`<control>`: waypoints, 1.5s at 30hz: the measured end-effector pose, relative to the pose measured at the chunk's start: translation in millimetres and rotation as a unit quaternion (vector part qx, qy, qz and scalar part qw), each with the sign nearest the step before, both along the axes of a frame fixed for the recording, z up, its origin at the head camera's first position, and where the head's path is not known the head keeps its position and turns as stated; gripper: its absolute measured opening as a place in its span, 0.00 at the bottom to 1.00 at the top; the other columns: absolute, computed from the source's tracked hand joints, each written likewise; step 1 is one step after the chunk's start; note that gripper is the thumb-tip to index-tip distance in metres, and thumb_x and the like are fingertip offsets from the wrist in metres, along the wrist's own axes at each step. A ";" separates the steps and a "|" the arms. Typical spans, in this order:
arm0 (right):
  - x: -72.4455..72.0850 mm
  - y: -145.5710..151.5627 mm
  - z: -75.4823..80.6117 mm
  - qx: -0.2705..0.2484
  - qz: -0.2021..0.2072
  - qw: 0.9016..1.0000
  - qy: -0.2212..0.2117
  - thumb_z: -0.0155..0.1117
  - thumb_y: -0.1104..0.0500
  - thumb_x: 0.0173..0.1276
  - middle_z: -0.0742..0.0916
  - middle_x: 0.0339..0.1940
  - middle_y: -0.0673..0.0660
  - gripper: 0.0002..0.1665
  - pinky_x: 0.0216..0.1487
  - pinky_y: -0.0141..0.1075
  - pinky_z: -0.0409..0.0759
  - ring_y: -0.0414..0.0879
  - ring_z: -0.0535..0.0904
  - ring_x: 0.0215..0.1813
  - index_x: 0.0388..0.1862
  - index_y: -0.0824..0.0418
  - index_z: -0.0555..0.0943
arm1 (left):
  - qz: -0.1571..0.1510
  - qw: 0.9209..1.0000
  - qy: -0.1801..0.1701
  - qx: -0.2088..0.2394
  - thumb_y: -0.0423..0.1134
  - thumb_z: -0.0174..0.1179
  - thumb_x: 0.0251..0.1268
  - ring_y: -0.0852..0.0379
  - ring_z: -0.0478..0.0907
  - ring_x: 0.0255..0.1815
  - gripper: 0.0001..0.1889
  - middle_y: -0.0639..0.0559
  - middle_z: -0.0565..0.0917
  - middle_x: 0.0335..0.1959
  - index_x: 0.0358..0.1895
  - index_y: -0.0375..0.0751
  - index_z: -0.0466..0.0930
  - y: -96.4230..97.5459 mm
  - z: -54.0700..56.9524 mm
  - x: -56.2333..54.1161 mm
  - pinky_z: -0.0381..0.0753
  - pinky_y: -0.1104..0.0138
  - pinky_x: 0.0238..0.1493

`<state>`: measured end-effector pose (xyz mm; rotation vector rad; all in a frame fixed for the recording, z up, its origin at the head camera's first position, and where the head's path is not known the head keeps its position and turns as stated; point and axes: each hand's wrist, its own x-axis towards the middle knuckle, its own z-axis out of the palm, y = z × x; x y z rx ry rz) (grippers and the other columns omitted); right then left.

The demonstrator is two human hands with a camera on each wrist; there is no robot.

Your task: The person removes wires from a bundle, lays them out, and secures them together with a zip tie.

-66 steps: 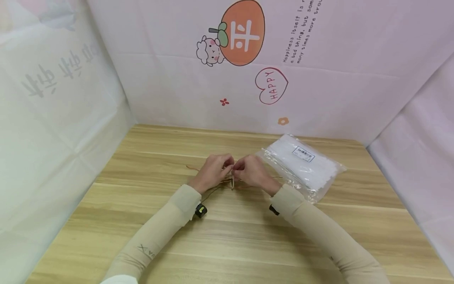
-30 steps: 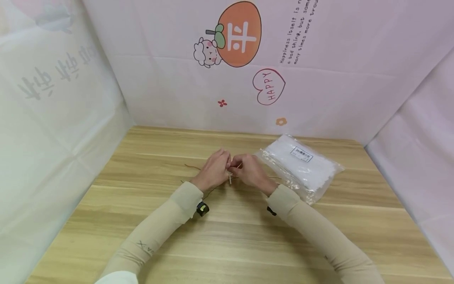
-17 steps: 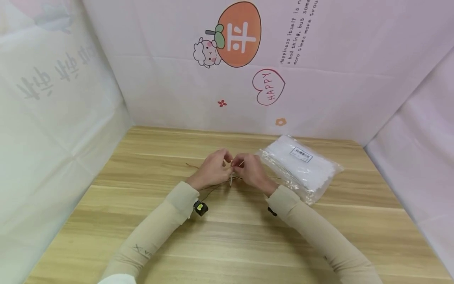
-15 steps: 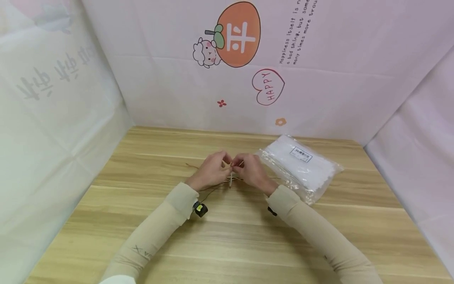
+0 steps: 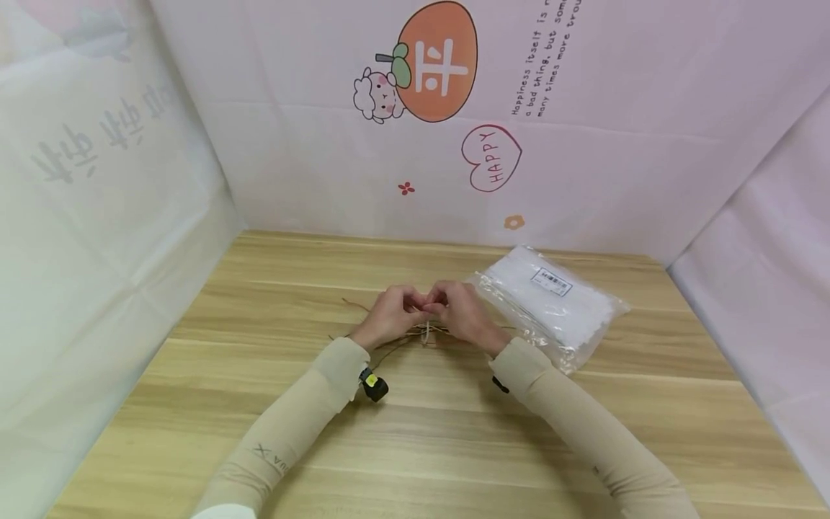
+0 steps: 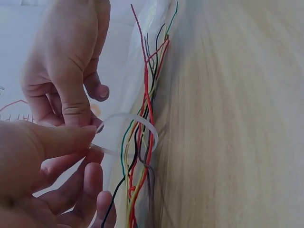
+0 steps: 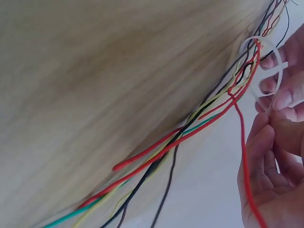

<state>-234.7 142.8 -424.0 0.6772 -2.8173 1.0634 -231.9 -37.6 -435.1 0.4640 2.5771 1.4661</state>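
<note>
A bundle of thin wires (image 6: 148,90) in red, black, green and yellow lies along the wooden table between the hands. Around it runs a white cable tie (image 6: 155,133), a loose loop much wider than the bundle. My left hand (image 5: 384,317) pinches the tie between thumb and fingers at the loop's far side. Close against it, my right hand (image 5: 462,313) also pinches the tie, its fingertips meeting the left ones. A short tail of the tie (image 7: 274,70) sticks out in the right wrist view. The fingers hide the spot where the ends meet.
To the right lies a clear plastic bag (image 5: 551,295) of white contents with a barcode label, near the right wrist. The wooden table (image 5: 415,440) extends toward the person. Printed cloth walls (image 5: 311,166) close off the back and both sides.
The left hand has shifted and turned slightly, its fingertips now against the right ones. The right hand has stayed nearly in place. The tie's loop still surrounds the wires.
</note>
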 end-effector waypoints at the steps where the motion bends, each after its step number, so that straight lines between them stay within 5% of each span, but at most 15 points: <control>1: 0.1 0.1 0.7 0.001 -0.001 1.000 -0.003 0.71 0.67 0.72 0.93 0.36 0.56 0.03 0.39 0.36 0.84 0.45 0.88 0.38 0.37 0.61 0.87 | -0.001 1.000 0.002 0.002 0.34 0.71 0.69 0.58 0.85 0.39 0.05 0.46 0.90 0.41 0.44 0.38 0.88 0.2 -0.4 -0.3 0.82 0.70 0.41; 14: 3.0 -0.7 1.8 0.051 0.010 0.997 0.054 0.68 0.75 0.67 0.90 0.36 0.58 0.10 0.40 0.39 0.84 0.47 0.85 0.37 0.35 0.61 0.82 | -0.028 1.000 0.005 -0.002 0.33 0.68 0.69 0.53 0.87 0.40 0.02 0.46 0.91 0.43 0.37 0.39 0.87 1.2 2.5 -2.0 0.84 0.68 0.39; 22: 2.9 0.0 10.4 0.036 0.020 0.998 0.056 0.67 0.72 0.71 0.88 0.35 0.56 0.08 0.39 0.39 0.83 0.47 0.83 0.38 0.38 0.61 0.79 | -0.047 0.999 -0.006 -0.010 0.34 0.68 0.71 0.53 0.86 0.41 0.05 0.44 0.90 0.43 0.37 0.36 0.86 4.0 -1.6 -2.9 0.85 0.69 0.41; 28: 6.5 1.5 19.2 0.012 0.016 0.997 0.072 0.66 0.69 0.74 0.87 0.33 0.56 0.07 0.35 0.36 0.80 0.45 0.81 0.34 0.37 0.61 0.78 | -0.059 0.996 0.024 -0.059 0.34 0.68 0.70 0.57 0.81 0.38 0.04 0.48 0.89 0.38 0.35 0.40 0.86 8.0 -6.2 -4.8 0.79 0.69 0.39; 32: 7.5 0.7 25.7 -0.008 0.016 0.996 0.092 0.66 0.70 0.74 0.87 0.31 0.56 0.07 0.32 0.34 0.79 0.44 0.80 0.31 0.36 0.61 0.79 | -0.055 0.992 0.058 -0.096 0.35 0.70 0.67 0.58 0.77 0.34 0.05 0.52 0.87 0.33 0.31 0.43 0.86 9.3 -8.5 -4.2 0.75 0.65 0.37; 35: 7.6 0.7 29.5 -0.031 0.017 0.992 0.120 0.66 0.71 0.74 0.87 0.30 0.57 0.07 0.32 0.33 0.79 0.44 0.81 0.31 0.36 0.63 0.79 | -0.046 0.989 0.075 -0.117 0.37 0.71 0.66 0.57 0.76 0.34 0.08 0.55 0.86 0.30 0.28 0.47 0.86 9.9 -9.3 -2.4 0.71 0.59 0.46; 40: 7.8 0.1 32.0 -0.067 0.015 0.986 0.151 0.65 0.74 0.72 0.88 0.31 0.59 0.06 0.33 0.32 0.78 0.46 0.83 0.32 0.37 0.66 0.79 | -0.029 0.986 0.092 -0.138 0.37 0.72 0.65 0.53 0.78 0.44 0.11 0.59 0.86 0.28 0.24 0.51 0.84 10.2 -11.1 2.6 0.61 0.46 0.60; 45: 10.1 -3.3 35.0 -0.090 0.001 0.983 0.159 0.64 0.73 0.73 0.89 0.33 0.60 0.05 0.34 0.32 0.76 0.49 0.85 0.33 0.39 0.66 0.79 | -0.009 0.983 0.098 -0.152 0.38 0.73 0.64 0.46 0.75 0.52 0.13 0.58 0.83 0.27 0.23 0.52 0.81 9.6 -10.9 7.7 0.56 0.44 0.60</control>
